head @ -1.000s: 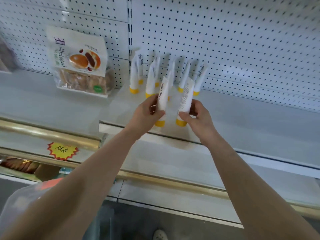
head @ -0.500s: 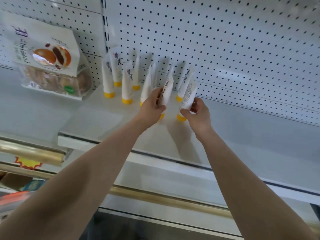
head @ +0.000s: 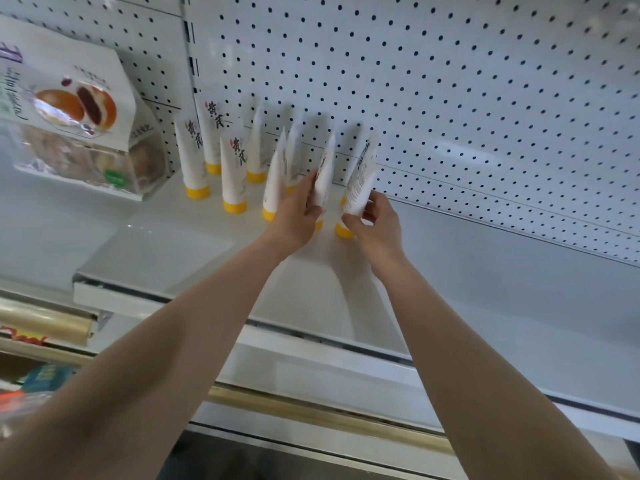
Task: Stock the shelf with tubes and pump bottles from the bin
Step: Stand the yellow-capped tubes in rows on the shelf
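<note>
**Left hand point(head: 298, 209) and right hand point(head: 377, 220) each hold a tube on the shelf point(head: 485, 271)**

The left hand reaches up with its fingers curled round the lower part of the left-hand tube point(head: 323, 171). The right hand pinches the right-hand tube point(head: 360, 181) between thumb and fingers low on its body. Both forearms are bare and stretch up from the bottom of the view.

A white pegboard point(head: 450, 81) dotted with dark holes fills the top and right of the scene and forms the back wall. A slotted post point(head: 188, 46) splits it from a second panel on the left. Below it the shelf is a broad, smooth, pale grey-white surface with a white front lip, bare to the right of the hands. A gold rail point(head: 311, 414) runs along the front edge of a lower shelf point(head: 311, 362). Another shiny gold strip sits lower left, with a teal packet point(head: 45, 375) under it.

A pastry bag point(head: 79, 116), white on top and clear below, leans against the left panel, just beside the tubes.

Several standing tubes point(head: 194, 157), white with black lettering, stand cap-down on yellow caps in two loose rows against the pegboard, left of the hands. The two held tubes are upright with their caps down at the shelf surface, at the right end of the front row and close beside each other. Whether their caps touch the shelf cannot be told.
</note>
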Available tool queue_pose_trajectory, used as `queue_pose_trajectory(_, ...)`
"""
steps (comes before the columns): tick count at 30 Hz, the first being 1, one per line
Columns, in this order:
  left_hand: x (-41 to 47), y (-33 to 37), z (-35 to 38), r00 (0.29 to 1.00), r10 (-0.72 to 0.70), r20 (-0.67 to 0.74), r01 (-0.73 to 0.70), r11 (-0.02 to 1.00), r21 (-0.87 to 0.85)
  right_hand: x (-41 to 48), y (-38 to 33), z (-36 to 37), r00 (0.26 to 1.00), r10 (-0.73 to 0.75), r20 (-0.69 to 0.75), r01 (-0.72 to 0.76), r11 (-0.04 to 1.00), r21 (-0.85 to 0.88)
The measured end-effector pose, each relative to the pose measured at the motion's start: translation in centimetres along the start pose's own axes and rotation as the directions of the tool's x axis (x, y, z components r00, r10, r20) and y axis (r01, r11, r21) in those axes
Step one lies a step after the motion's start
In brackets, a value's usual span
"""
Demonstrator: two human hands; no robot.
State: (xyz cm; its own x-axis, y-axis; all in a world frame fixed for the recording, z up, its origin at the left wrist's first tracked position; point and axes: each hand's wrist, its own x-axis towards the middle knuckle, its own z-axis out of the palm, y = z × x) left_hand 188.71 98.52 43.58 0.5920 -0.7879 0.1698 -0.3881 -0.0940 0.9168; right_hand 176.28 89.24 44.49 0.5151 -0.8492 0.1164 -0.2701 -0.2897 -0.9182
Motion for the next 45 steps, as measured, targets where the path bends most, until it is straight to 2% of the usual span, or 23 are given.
queue_pose_trajectory(10,-0.6,-0.7,0.2,1.000,0.004,-0.027,-0.003,0.999,0.034,-0.6,0.2,0.0,1.000,0.019,-0.003,-0.019,0.999,-0.027)
queue_pose_trajectory(16,-3.9,-0.7,-0.4,0.999,-0.036,-0.023,0.037,0.999,0.008,-3.0,-0.5,0.3,0.987,0.090,-0.134,-0.099,0.993,-0.066)
queue_pose_trajectory(21,-8.2,0.2,-3.0,0.999,-0.034,-0.015,0.034,0.998,-0.049,-7.1,-1.6,1.8,0.981,0.063,-0.184,-0.073,0.996,-0.049)
queue_pose_trajectory(27,-14.0,0.6,-8.9,0.999,0.005,-0.033,-0.006,0.999,-0.039,-13.0,-4.8,5.9,0.991,-0.014,-0.131,0.008,0.999,-0.048)
queue_pose_trajectory(33,-19.8,-0.7,-15.0,0.995,-0.025,-0.093,0.017,0.996,-0.089,-18.9,-7.5,11.4,0.994,-0.098,-0.039,0.097,0.995,-0.016)
queue_pose_trajectory(38,-24.7,-3.1,-19.6,0.986,-0.048,-0.162,0.040,0.998,-0.053,-23.4,-8.8,16.5,0.988,-0.146,0.042,0.146,0.989,0.001)
queue_pose_trajectory(45,-32.2,-7.8,-25.9,0.956,-0.137,-0.259,0.133,0.991,-0.032,-30.3,-8.7,24.3,0.959,-0.151,0.240,0.145,0.988,0.044)
